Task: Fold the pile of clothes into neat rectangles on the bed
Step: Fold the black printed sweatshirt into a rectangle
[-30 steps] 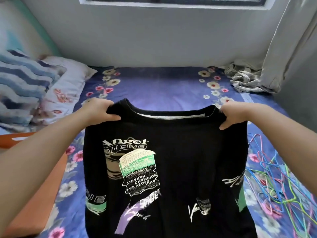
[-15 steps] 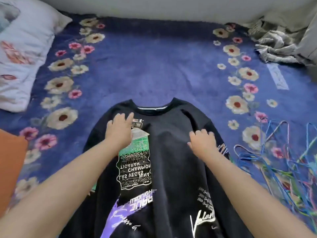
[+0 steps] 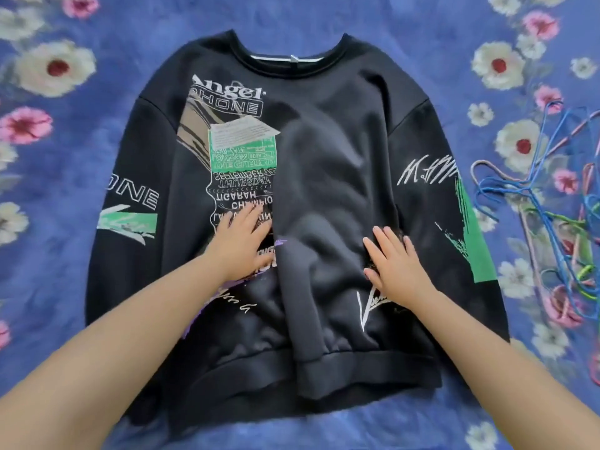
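one black sweatshirt [image 3: 324, 177] flat on bedsheet [image 3: 97, 319], left hand [image 3: 242, 241] and right hand [image 3: 394, 264] pressing it, fingers straight

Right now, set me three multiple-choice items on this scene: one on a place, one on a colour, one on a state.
1. Where do the wire hangers lie?
A. On the sweatshirt
B. On the bedspread beside the right sleeve
C. In the left hand

2. What colour is the sweatshirt?
A. Black
B. White
C. Red

3. How does the right hand meet the sweatshirt?
A. Pinching the collar
B. Gripping a hanger
C. Pressed flat, fingers straight

Answers:
1 B: the hangers tangle on the flowered bedspread, off the garment.
2 A: the cloth is black under its prints.
3 C: like the left hand, it rests open on the front.
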The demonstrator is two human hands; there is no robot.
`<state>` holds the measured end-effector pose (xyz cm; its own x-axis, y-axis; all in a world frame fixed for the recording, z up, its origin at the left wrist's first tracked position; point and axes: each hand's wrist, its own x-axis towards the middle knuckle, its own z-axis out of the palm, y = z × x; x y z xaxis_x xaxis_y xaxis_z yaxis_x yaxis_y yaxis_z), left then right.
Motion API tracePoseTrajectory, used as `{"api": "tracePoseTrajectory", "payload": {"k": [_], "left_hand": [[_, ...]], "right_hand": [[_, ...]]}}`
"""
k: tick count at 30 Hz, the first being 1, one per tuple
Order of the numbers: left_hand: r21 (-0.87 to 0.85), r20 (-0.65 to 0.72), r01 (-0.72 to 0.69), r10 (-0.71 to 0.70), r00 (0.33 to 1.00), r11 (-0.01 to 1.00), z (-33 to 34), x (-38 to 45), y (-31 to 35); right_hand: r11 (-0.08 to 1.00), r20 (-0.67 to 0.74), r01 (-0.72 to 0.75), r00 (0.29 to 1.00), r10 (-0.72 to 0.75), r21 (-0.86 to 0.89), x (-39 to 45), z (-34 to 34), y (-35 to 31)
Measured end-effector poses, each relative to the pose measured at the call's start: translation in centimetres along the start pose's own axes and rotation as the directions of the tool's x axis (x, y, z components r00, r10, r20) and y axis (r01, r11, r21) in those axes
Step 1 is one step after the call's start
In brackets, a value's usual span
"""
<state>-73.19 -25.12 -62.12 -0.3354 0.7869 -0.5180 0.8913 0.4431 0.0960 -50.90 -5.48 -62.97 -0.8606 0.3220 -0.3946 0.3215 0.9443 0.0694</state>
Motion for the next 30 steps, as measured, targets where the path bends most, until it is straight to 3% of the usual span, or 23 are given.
{"api": "tracePoseTrajectory", "payload": {"k": [2,5,9,12,14,16,20,23,26,30], "left_hand": [[-0.049,-0.101,-0.033,0.028,0.995,0.998,1.0,-1.2,0.8],[-0.011,0.009,-0.07,0.07,0.998,0.998,2.8,-3.7,1.9],[0.032,0.062,-0.232,0.23,0.971,0.972,4.6,-7.1,3.1],[0.103,0.09,-0.294,0.286,0.954,0.95,7.2,-10.2,4.0],[0.16,0.151,-0.312,0.289,0.945,0.936,9.0,-12.6,4.8],[0.138,0.138,-0.274,0.255,0.957,0.952,10.0,-14.1,5.3],[0.134,0.002,-0.25,0.252,0.968,0.959,10.7,-15.0,4.3],[0.119,-0.004,-0.329,0.332,0.943,0.937,8.9,-15.5,4.1],[0.136,0.303,-0.398,0.344,0.889,0.907,9.0,-16.9,3.9],[0.186,0.216,-0.378,0.338,0.916,0.907,10.4,-19.2,4.0]], "right_hand": [[0.997,0.026,0.072,0.997,-0.071,-0.015,-1.8,1.0,-0.7],[0.982,0.114,0.183,0.977,-0.178,-0.036,-5.1,2.3,-1.8],[0.948,0.247,0.311,0.926,-0.285,-0.074,-8.4,3.4,-2.6],[0.951,0.285,0.309,0.912,-0.294,-0.006,-9.9,3.7,-2.8],[0.951,0.196,0.31,0.934,-0.3,-0.022,-10.5,3.9,-2.6],[0.946,-0.031,0.323,0.945,-0.324,-0.037,-10.8,3.8,-1.9],[0.951,-0.239,0.31,0.922,-0.304,-0.015,-11.9,3.7,0.2],[0.922,-0.255,0.376,0.887,-0.386,-0.086,-14.0,4.4,1.7],[0.894,-0.166,0.43,0.879,-0.446,-0.127,-16.1,5.1,2.5],[0.962,-0.106,0.241,0.961,-0.255,-0.131,-17.7,6.3,1.0]]}}
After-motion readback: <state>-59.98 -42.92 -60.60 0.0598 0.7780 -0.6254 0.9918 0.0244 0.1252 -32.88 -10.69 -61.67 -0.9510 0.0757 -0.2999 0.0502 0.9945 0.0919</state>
